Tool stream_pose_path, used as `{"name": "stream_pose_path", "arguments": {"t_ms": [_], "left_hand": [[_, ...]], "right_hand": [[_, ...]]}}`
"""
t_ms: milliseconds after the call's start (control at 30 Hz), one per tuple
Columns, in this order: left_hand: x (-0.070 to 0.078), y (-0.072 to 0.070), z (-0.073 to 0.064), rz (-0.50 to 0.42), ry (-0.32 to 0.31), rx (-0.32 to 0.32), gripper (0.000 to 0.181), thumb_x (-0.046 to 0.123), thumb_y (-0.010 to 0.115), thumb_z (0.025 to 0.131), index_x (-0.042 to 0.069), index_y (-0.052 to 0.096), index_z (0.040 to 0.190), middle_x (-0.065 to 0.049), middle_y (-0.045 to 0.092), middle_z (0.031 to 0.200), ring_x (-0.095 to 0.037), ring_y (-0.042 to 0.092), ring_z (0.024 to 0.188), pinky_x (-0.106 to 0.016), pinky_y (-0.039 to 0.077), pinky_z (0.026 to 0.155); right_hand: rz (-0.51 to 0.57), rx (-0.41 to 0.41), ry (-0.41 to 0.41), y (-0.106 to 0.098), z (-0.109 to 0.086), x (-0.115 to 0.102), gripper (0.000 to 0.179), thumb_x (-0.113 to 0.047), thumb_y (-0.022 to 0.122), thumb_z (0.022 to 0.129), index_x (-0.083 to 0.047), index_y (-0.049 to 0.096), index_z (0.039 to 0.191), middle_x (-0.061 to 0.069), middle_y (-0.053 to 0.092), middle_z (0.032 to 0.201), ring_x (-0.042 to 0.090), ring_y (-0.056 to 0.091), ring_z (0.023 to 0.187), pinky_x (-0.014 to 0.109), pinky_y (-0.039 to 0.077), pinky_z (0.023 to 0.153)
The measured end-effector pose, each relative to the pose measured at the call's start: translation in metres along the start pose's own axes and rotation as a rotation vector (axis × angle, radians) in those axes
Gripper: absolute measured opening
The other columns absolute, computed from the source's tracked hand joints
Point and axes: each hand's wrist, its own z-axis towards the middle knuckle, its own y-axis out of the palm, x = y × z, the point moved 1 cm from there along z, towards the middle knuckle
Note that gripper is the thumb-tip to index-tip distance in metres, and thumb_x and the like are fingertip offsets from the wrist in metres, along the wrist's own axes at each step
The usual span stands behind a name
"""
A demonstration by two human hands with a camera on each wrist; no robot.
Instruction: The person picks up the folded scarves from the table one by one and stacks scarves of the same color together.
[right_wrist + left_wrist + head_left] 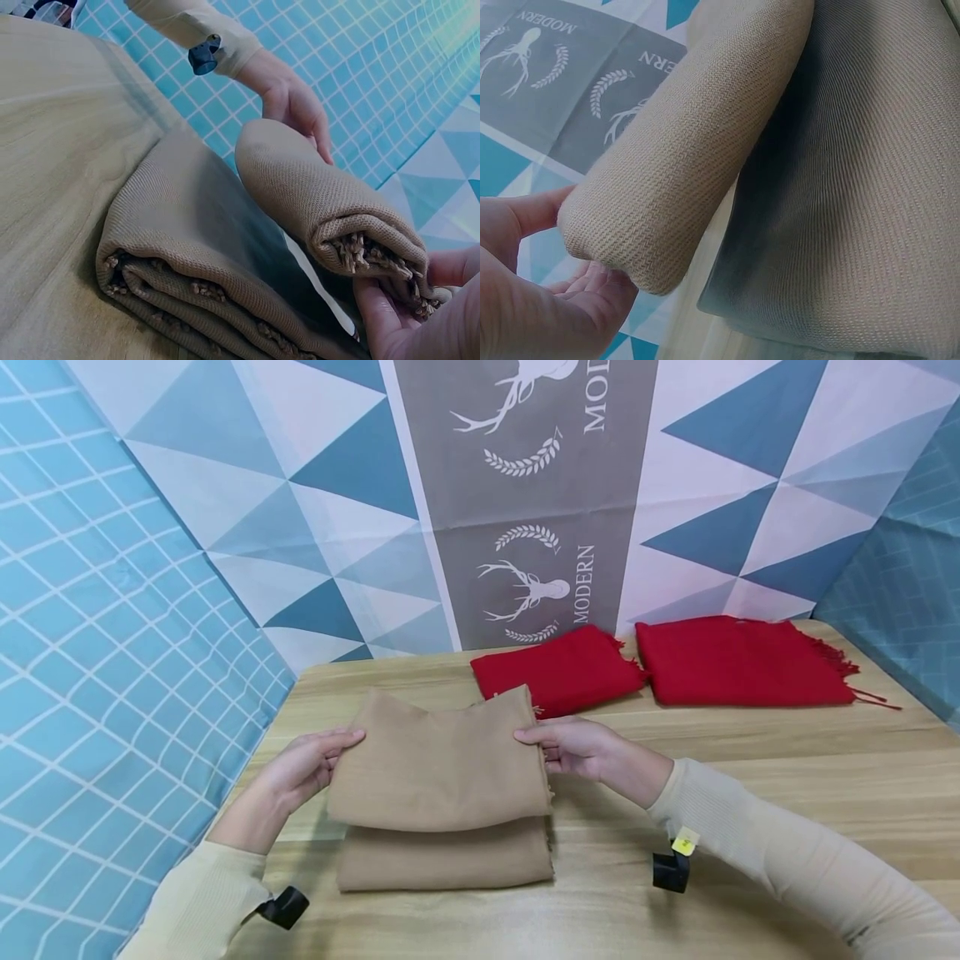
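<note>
A folded tan scarf (442, 764) with fringed ends is held up between both hands, tilted. My left hand (300, 768) pinches its left edge, thumb above and fingers beneath, as the left wrist view shows closer on the scarf (675, 165). At the fringed right edge, my right hand (581, 747) grips with the thumb on top; in the right wrist view the fingers (379, 319) pass under the rolled layers. Another folded tan bundle (446, 860), also fringed, lies on the table below. A gap shows between the two in both wrist views.
Two folded red scarves lie at the back of the wooden table (750, 827): a smaller one (562, 668) behind the tan cloth and a wider one (742, 664) to its right. Patterned cloth walls (337, 543) enclose the back and sides.
</note>
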Motion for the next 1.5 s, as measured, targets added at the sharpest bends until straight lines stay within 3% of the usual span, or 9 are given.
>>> {"name": "stream_pose_path", "arguments": {"t_ms": [1300,1500], "left_hand": [[-0.0042,-0.0008,-0.0082,-0.011,0.004,-0.038,0.017,0.017,0.051,0.099,0.022,0.067,0.096,0.01,0.073,0.086,-0.003,0.069,0.078,-0.021,0.057,0.071],[-0.0047,-0.0003,-0.0101,0.0,0.007,-0.04,0.018,0.018,0.05,0.1,0.023,0.068,0.095,0.011,0.073,0.086,-0.002,0.069,0.079,-0.02,0.057,0.072]], "right_hand": [[-0.001,-0.031,-0.02,0.0027,-0.007,0.0062,0.012,-0.011,0.056,0.093,-0.009,0.063,0.103,-0.008,0.07,0.08,0.008,0.067,0.075,0.022,0.056,0.071],[-0.004,-0.035,-0.022,0.0035,-0.0079,0.007,0.016,-0.011,0.056,0.093,-0.006,0.06,0.108,-0.008,0.07,0.081,0.008,0.067,0.076,0.023,0.057,0.073]]}}
